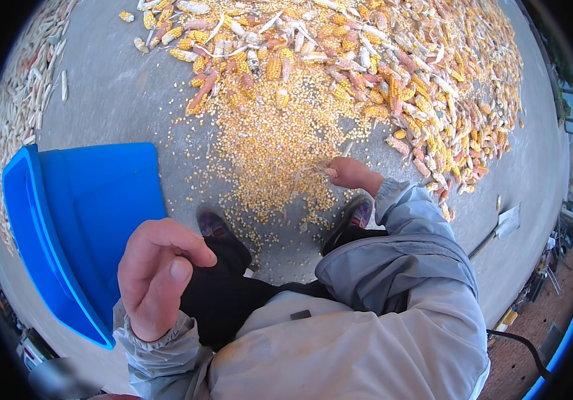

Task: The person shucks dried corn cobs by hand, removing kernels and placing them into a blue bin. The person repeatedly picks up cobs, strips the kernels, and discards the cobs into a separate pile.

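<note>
My right hand (354,173) is closed around some dry corn husk (311,172), whose pale shreds stick out to the left. It is low over the near right side of a spread of loose corn kernels (271,145) on the concrete. Whether a piece of cob is also inside the fist cannot be seen. Raised in front of my left leg, my left hand (159,275) has bent fingers and a thumb held apart from them, with nothing between. A blue plastic bin (101,200) lies on its side just left of that hand, its mouth facing left.
Beyond the kernels rises a heap of corn cobs (416,85), some partly shelled. Another pile of pale cobs (21,95) runs along the left edge. A flat-bladed shovel (508,221) lies at right. My shoes (211,223) stand at the kernels' near edge.
</note>
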Demonstrator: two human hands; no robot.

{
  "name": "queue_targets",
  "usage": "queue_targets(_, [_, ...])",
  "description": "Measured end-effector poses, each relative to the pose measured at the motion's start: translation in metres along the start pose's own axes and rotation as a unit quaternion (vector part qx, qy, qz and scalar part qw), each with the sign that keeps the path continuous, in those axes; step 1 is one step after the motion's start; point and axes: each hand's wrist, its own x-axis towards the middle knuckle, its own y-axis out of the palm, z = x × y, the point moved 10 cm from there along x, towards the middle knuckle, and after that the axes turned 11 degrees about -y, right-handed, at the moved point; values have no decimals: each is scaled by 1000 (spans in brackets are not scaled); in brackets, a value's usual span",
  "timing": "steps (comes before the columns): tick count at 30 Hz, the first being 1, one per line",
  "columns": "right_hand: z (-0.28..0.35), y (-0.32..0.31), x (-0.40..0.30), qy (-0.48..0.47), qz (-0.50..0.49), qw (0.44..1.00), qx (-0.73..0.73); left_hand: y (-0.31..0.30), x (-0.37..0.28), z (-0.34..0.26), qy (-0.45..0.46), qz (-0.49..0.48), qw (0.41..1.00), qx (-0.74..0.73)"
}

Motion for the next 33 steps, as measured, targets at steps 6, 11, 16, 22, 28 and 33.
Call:
queue_targets(6, [14, 37, -9, 5, -14, 993, -116, -7, -7, 0, 12, 12, 1000, -9])
queue_targets(11, [18, 28, 3, -47, -63, 993, -82, -10, -9, 0, -7, 4, 1000, -12])
queue_targets(16, [45, 46, 19, -28, 14, 999, -27, -11, -9, 3, -5, 43, 999, -7])
queue_targets(22, [-3, 5, 22, 13, -163, 981, 109, -12, -10, 1, -7, 50, 998, 30])
queue_targets(28, [33, -32, 21, 60, -165, 728, 662, -17, -12, 8, -29, 61, 998, 2])
queue_targets(33, [176, -90, 15, -101, -110, 537, 830, -19, 4, 19, -52, 18, 998, 30])
